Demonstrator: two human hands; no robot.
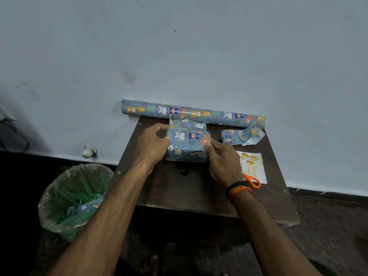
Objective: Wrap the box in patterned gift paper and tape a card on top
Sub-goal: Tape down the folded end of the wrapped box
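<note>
The card (251,166) near the table's (173,188) right edge bears gold script, too small and turned to read, perhaps a birthday greeting. Orange scissors (253,181) lie across its near end, partly hidden by the right hand (223,162). The box (188,145), covered in animal-print paper, sits toward the far middle of the table; the left hand (152,144) grips its left end, the right hand pinches its right end. A paper roll (193,113) lies along the far edge, a scrap (242,136) beside it. A lined bin (73,198) stands left of the table.
</note>
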